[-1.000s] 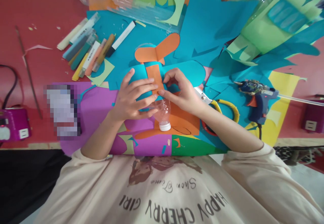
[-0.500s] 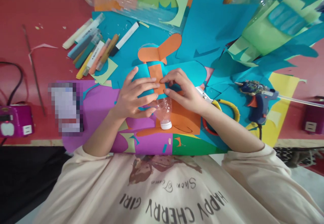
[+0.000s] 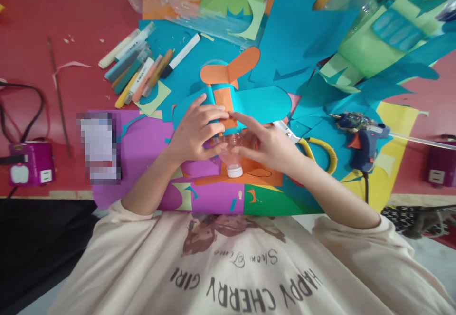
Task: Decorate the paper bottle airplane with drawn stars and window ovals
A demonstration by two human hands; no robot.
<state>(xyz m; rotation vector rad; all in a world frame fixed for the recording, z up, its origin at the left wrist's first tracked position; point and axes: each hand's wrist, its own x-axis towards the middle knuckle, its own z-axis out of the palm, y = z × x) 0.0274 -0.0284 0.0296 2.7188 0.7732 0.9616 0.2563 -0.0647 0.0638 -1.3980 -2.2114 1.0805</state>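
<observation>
A small clear plastic bottle (image 3: 232, 156) with a white cap lies in front of me, wrapped in teal paper with an orange strip (image 3: 225, 100) and teal paper wings (image 3: 261, 103). My left hand (image 3: 197, 132) is wrapped round the teal body of this craft. My right hand (image 3: 265, 141) has its fingers stretched out, the index fingertip pressing on the orange strip. An orange tail shape (image 3: 230, 70) sticks out at the far end.
Several markers (image 3: 138, 70) lie at the left. Scissors with yellow handles (image 3: 309, 146) and a blue glue gun (image 3: 359, 137) sit at the right. Sheets of coloured paper (image 3: 302, 34) cover the red table (image 3: 42, 20). A purple power strip (image 3: 30, 163) is far left.
My right hand's fingers have straightened from a curled pinch and now press flat on the strip. The left hand has shifted slightly up the teal body.
</observation>
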